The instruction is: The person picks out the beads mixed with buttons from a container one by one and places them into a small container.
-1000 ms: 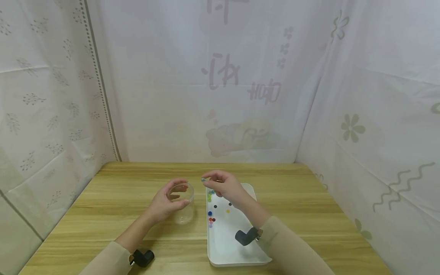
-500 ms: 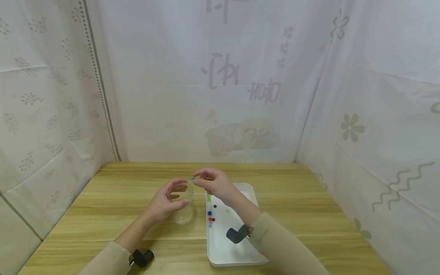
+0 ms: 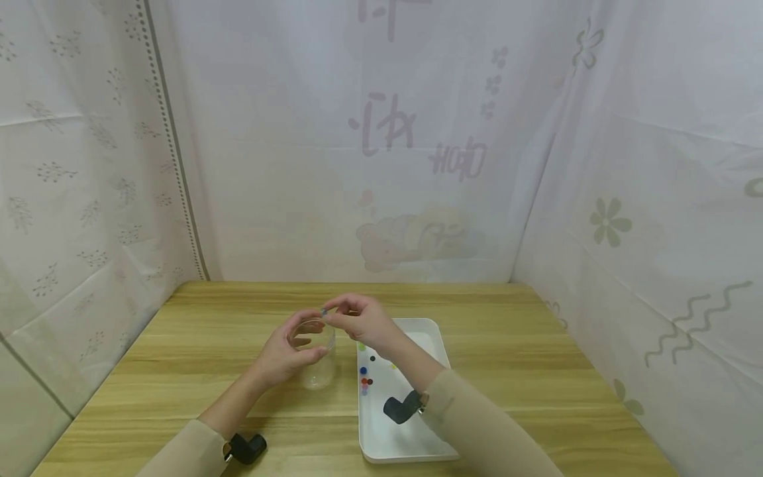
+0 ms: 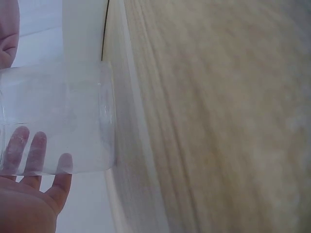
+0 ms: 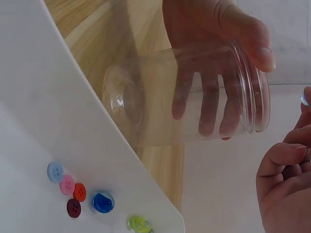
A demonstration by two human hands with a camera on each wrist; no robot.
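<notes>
A clear, wide-mouthed plastic jar (image 3: 318, 374) stands upright on the wooden table, lidless and with nothing visible inside. My left hand (image 3: 285, 351) grips its upper part, the thumb on the near side and the fingers around the far side; in the right wrist view those fingers show through the jar wall (image 5: 155, 92). Thumb and forefinger of my right hand (image 3: 365, 326) pinch a small bluish glass marble (image 3: 324, 312) right at the jar's rim. Only part of the marble (image 5: 305, 98) shows at the edge of the right wrist view.
Right of the jar lies a white tray (image 3: 387, 437), partly under my right forearm. Along its left side are a dark blue marble (image 5: 103, 202), yellow-green pieces (image 5: 139, 224) and several buttons, including light blue (image 5: 55, 172), pink (image 5: 67, 184) and dark red (image 5: 74, 208).
My right hand has moved left from above the tray to the jar's mouth, carrying the marble. The left hand and jar have stayed in place.
</notes>
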